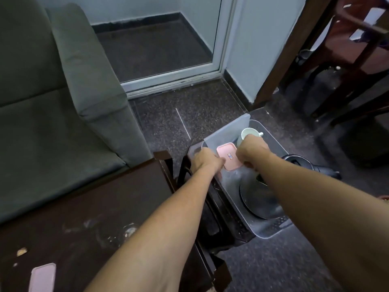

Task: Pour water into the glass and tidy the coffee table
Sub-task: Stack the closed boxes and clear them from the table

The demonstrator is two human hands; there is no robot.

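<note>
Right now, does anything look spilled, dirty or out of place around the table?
Yes. The coffee table carries pale smears near its middle and a crumb at its left edge, so it looks unwiped. The left hand and right hand hold a pink box in the bin beside it.

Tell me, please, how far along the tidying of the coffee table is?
Done: a white ceramic mug and a round black dish lie in the translucent grey plastic bin. In hand: the left hand and right hand grip a pink rectangular plastic box at that bin. Left: a flat pink rectangular item and crumbs on the dark wooden coffee table. No glass shows.
</note>
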